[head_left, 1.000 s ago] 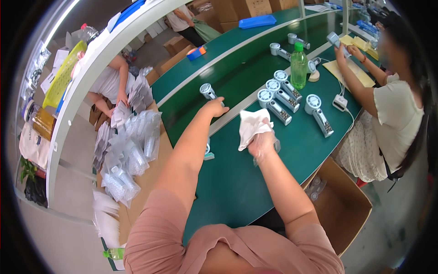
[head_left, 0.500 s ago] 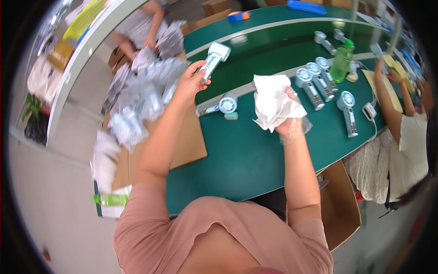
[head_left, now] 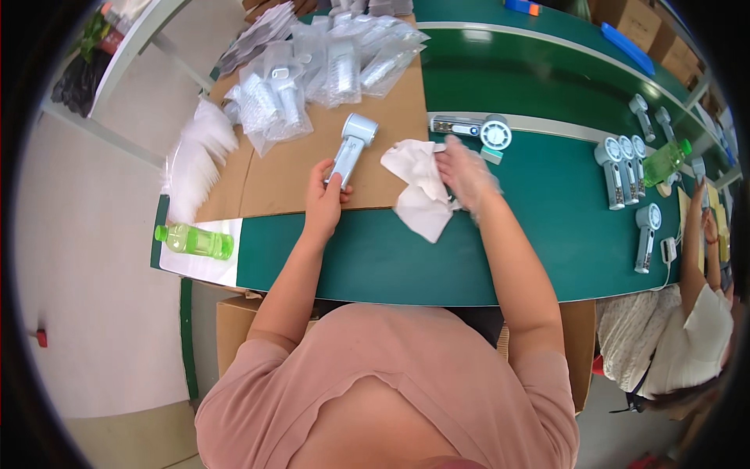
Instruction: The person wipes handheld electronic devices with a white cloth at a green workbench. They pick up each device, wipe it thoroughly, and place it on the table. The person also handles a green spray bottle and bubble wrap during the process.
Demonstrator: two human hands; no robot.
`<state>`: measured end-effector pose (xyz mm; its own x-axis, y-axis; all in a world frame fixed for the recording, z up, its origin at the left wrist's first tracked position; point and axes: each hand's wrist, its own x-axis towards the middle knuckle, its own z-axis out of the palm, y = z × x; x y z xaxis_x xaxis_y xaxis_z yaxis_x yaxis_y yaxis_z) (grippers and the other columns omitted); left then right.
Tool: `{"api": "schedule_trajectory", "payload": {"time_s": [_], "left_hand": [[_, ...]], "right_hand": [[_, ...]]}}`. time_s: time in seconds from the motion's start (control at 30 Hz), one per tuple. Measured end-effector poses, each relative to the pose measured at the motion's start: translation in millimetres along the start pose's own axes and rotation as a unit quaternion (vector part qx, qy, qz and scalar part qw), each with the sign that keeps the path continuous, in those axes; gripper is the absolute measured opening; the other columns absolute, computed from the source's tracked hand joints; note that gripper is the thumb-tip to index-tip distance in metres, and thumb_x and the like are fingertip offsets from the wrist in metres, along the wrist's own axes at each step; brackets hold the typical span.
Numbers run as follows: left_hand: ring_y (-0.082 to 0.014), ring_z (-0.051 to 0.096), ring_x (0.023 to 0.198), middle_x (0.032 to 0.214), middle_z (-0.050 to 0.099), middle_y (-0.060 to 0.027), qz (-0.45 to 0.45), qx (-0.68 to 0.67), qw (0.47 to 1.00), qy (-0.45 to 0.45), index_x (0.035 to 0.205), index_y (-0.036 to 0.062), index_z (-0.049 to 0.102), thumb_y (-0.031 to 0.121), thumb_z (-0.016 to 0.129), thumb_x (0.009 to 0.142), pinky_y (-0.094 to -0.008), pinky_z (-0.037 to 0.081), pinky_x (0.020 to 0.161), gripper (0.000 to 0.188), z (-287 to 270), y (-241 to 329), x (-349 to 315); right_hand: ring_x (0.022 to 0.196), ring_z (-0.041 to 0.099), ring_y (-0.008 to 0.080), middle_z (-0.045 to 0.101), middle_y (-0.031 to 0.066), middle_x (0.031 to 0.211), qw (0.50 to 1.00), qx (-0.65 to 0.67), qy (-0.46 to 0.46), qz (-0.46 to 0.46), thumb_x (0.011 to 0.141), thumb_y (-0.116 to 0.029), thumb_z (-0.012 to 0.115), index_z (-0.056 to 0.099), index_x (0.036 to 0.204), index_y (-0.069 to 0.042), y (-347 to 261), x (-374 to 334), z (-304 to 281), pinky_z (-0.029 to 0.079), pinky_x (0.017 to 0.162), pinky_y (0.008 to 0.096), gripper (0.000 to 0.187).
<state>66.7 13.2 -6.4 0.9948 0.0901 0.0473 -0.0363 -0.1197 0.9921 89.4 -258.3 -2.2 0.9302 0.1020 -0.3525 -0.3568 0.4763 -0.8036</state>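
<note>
Landmark: flat brown cardboard sheet (head_left: 289, 187) on the green table.

- Left hand (head_left: 326, 202) has brought one pale blue plastic handheld fan with a round head (head_left: 354, 147) in from the green strip beyond the sheet's right side, where it was being picked up a second ago. Fan now over the right part of the sheet, head tilted away from the person; cannot tell whether it touches the board.
- Left fingers curled round the lower handle, thumb laid along the front.
- Right hand (head_left: 469, 176), clear plastic film about it, has come across as well. Crumpled white cloth (head_left: 420, 184) hangs over the sheet's right edge. Fingers seem to pinch the cloth's near edge; motion blur hides how tightly.
- Meaning: fan and cloth, well apart half a second ago, now sit side by side with a small gap. Judged in easy reach of each other, no contact seen.
- Just right of the sheet: another pale blue fan lying on its side (head_left: 475, 127), small teal-and-white block (head_left: 491, 155) against it.
- Far end of sheet: clear bubble-wrap bags (head_left: 273, 98).
</note>
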Motion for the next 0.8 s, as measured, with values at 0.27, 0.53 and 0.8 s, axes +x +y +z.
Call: {"api": "schedule_trajectory", "payload": {"time_s": [0.27,0.53,0.8], "left_hand": [[-0.0107,0.060,0.075,0.092,0.060,-0.0101,-0.075,-0.088,0.992,-0.053,0.133,0.0040,0.041,0.017,0.052,0.096,-0.0233,0.049,0.064,0.041,-14.4,-6.0,8.2],[-0.0108,0.060,0.076,0.089,0.060,-0.0096,-0.043,-0.049,0.996,-0.057,0.133,0.0040,0.041,0.015,0.052,0.095,-0.0227,0.048,0.064,0.041,-11.6,-6.0,4.6],[-0.0117,0.061,0.078,0.099,0.060,-0.0110,-0.064,-0.103,0.990,-0.071,0.133,0.0025,0.040,0.016,0.051,0.097,-0.0225,0.049,0.066,0.040,-19.8,-9.7,5.4]], "right_hand": [[0.102,0.062,0.0283,0.066,0.0175,0.107,0.873,-0.442,0.151,-0.139,0.086,-0.042,0.058,0.062,0.114,0.001,-10.6,-41.9,23.5,0.046,0.088,0.0359,0.051],[0.097,0.065,0.0240,0.068,0.0130,0.093,0.823,-0.557,0.087,-0.062,0.084,-0.030,0.065,0.063,0.103,0.001,-10.8,-5.2,32.2,0.049,0.086,0.0338,0.036],[0.109,0.060,0.0301,0.057,0.0154,0.124,0.935,0.325,-0.118,-0.076,0.088,-0.002,0.055,0.047,0.125,0.000,5.0,-40.9,23.8,0.050,0.095,0.0482,0.038]]}}
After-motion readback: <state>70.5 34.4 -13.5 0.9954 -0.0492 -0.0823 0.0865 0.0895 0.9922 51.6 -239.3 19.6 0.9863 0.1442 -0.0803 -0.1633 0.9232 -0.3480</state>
